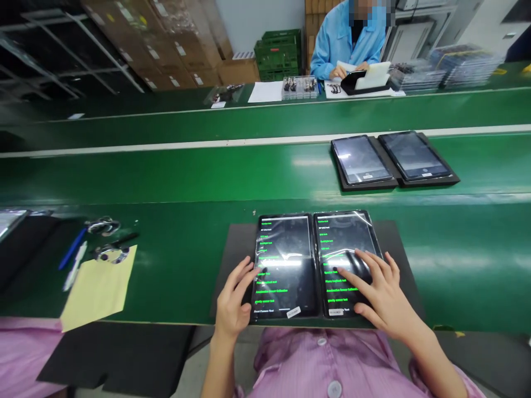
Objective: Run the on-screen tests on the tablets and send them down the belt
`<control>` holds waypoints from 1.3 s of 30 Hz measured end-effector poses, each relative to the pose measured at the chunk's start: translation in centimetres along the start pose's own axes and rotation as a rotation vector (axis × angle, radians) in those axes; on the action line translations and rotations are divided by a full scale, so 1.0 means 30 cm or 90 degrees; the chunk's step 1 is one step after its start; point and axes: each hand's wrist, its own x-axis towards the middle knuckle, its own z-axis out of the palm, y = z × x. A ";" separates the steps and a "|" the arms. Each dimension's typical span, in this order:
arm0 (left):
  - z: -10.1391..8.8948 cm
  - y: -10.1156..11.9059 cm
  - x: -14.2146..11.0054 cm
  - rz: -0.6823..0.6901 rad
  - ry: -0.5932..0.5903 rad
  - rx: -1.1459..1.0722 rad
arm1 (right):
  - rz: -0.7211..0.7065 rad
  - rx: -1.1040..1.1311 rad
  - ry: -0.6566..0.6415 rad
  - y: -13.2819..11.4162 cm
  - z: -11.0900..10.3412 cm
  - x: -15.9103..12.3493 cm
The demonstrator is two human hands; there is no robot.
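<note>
Evidently, the broadest thing is the green bench [178,249], running across the frame; at its near edge, lower centre, lies a dark mat [236,249]. On it are the left tablet [290,249] and the right tablet [348,232], side by side, screens up and lit with lists of mostly green lines. The left hand [234,301] reaches over the outer edge of the left tablet, the right hand [385,298] over that of the right one. Both have their fingers apart and clamp nothing. The step in hand looks like working both touchscreens in parallel, each index finger at the speaker line or just by it. The rows sit close together, so a next touch would call for a light, well-aimed fingertip on each screen, without a palm brushing the glass.

At the upper right, the glare on two further tablets [363,160] [412,155] makes their screens hard to read. A person in blue [323,50], top right, is cut off by the frame. Reflections wash out the middle rows, fingers cover parts of others, and the print on the small white labels [293,313] is illegible. Whether either fingertip presses or hovers, I cannot tell.
</note>
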 end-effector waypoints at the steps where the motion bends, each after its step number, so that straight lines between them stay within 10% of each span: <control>1: 0.002 -0.001 -0.003 0.013 -0.008 0.006 | 0.002 -0.010 -0.003 0.002 0.001 -0.004; 8: 0.021 0.003 -0.003 -0.087 0.063 -0.082 | 0.050 0.004 0.031 0.027 -0.024 -0.031; 16: 0.007 -0.003 0.051 -0.086 -0.113 0.052 | 0.074 -0.031 -0.008 0.039 -0.018 -0.022; 39: -0.001 -0.004 0.054 -0.078 -0.137 0.047 | 0.185 0.040 0.010 0.186 -0.011 -0.064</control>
